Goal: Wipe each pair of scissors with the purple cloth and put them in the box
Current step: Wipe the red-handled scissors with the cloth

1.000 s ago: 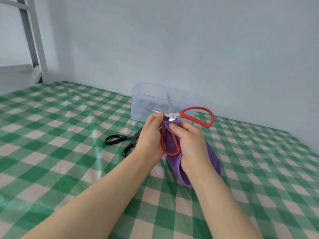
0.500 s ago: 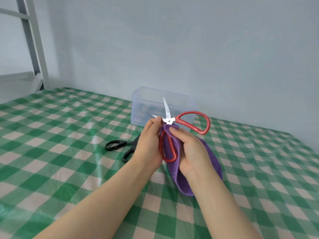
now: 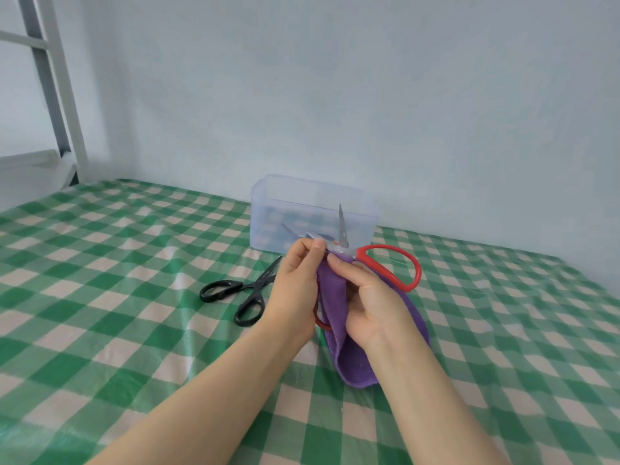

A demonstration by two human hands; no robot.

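While my left hand (image 3: 295, 280) pinches the red scissors (image 3: 392, 266) near the pivot, steel blades splayed and held up in front of the clear plastic box (image 3: 312, 209), my right hand (image 3: 372, 303) grips the fuzzy purple cloth (image 3: 335, 307) around them. Mid-wipe, I'd say. Next they go in the box, minding the points. The black scissors (image 3: 241, 290) lie on the glossy checked tablecloth (image 3: 100, 297), not wiped yet I reckon.

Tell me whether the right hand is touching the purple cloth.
Touching. The head view shows the right hand gripping the purple cloth, fingers curled round it.
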